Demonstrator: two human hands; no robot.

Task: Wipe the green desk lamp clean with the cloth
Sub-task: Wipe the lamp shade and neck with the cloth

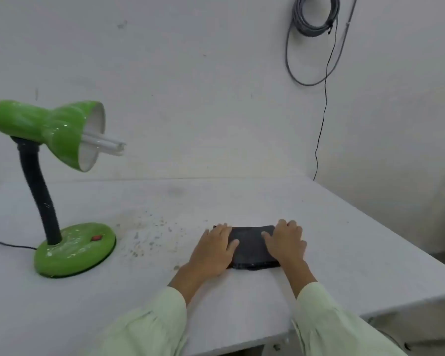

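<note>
A green desk lamp [49, 129] stands at the left of the white table, its shade turned right with a white tube bulb sticking out. A black flexible neck joins the shade to a round green base [75, 250] with a red switch; both carry pale smears. A dark folded cloth [251, 246] lies flat on the table right of centre. My left hand [213, 249] rests palm down on the cloth's left end. My right hand [285, 242] lies flat on its right end. Fingers of both hands are spread, not gripping.
Dusty specks and crumbs [149, 235] are scattered on the table [344, 253] between lamp base and cloth. The lamp's black cord [8, 244] runs off left. A coiled grey cable [314, 19] hangs on the wall at upper right, a thin black wire dropping behind the table's far right corner.
</note>
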